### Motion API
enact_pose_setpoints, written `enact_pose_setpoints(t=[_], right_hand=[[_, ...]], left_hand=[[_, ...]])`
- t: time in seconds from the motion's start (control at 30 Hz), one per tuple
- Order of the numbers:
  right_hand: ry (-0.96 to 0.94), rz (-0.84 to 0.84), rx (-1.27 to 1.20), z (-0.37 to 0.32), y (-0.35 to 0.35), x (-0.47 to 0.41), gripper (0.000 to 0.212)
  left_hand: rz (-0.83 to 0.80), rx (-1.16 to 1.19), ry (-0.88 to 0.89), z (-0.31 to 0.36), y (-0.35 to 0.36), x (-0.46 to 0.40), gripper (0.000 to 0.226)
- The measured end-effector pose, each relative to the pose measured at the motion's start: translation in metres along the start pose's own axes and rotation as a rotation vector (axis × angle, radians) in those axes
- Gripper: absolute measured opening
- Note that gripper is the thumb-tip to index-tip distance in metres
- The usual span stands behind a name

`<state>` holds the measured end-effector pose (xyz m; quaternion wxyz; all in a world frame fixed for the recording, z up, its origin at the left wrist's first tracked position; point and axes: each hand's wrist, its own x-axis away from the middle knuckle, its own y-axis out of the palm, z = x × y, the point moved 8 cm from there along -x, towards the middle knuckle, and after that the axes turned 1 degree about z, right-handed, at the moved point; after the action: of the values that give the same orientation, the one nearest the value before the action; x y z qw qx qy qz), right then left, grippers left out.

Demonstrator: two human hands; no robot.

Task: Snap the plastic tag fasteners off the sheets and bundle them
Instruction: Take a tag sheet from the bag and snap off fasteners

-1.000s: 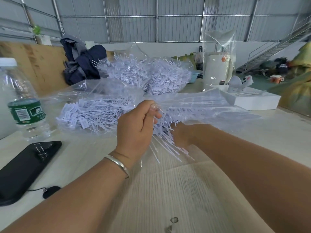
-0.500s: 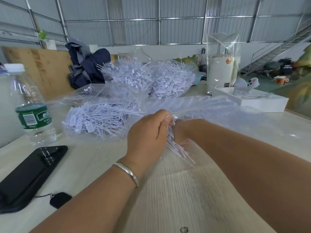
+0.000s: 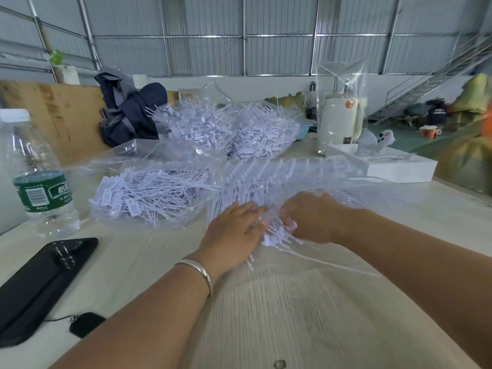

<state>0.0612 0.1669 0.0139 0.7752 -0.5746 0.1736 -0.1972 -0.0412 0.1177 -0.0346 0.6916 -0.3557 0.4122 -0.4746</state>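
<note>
Both on the worktop (image 3: 319,302) mid-scene: left hand (image 3: 234,235) flat, grip wide, on fasteners (image 3: 274,233); right hand (image 3: 311,217) beside, grip unclear through blur. Bag (image 3: 149,193) left, phone (image 3: 40,283) near-left, box (image 3: 386,166) far right; bare worktop near.

My arms are bare to the elbow, no sleeves showing; a plain silver bangle (image 3: 198,270) circles my left wrist.

Hands: 2, left hand (image 3: 234,235), right hand (image 3: 314,217) | water bottle (image 3: 37,177): 1 | black phone (image 3: 40,286): 1 | silver bangle (image 3: 198,272): 1 | white tray (image 3: 394,169): 1 | bagged heaps of tag fasteners (image 3: 149,193): at least 3; single fasteners too many to count.
</note>
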Motion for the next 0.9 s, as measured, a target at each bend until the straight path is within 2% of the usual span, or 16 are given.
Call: enact_pose_setpoints(t=[0.17, 0.33, 0.4, 0.5, 0.6, 0.8, 0.9], right_hand=[[-0.032, -0.024, -0.037, 0.008, 0.006, 0.022, 0.028], [-0.079, -0.026, -0.056, 0.013, 0.002, 0.033, 0.015], [-0.08, -0.023, -0.111, 0.019, -0.001, 0.039, 0.012], [-0.051, 0.007, -0.173, 0.033, -0.005, 0.053, 0.022], [-0.065, 0.01, -0.172, 0.032, -0.01, 0.071, 0.017], [-0.056, 0.224, -0.331, 0.02, -0.08, 0.114, 0.031], [-0.071, 0.393, -0.176, 0.01, -0.12, 0.135, 0.045]], left_hand=[[-0.036, 0.014, -0.019, 0.0, 0.009, 0.001, 0.048], [-0.027, -0.028, -0.045, -0.002, 0.009, 0.003, 0.046], [-0.016, -0.073, -0.089, -0.006, 0.008, 0.004, 0.046], [-0.037, -0.179, -0.125, -0.008, 0.012, 0.004, 0.049], [-0.057, -0.247, -0.136, -0.007, 0.017, 0.004, 0.051], [-0.078, -0.273, -0.162, -0.009, 0.019, 0.002, 0.054], [-0.065, -0.293, -0.158, -0.006, 0.018, 0.005, 0.054]])
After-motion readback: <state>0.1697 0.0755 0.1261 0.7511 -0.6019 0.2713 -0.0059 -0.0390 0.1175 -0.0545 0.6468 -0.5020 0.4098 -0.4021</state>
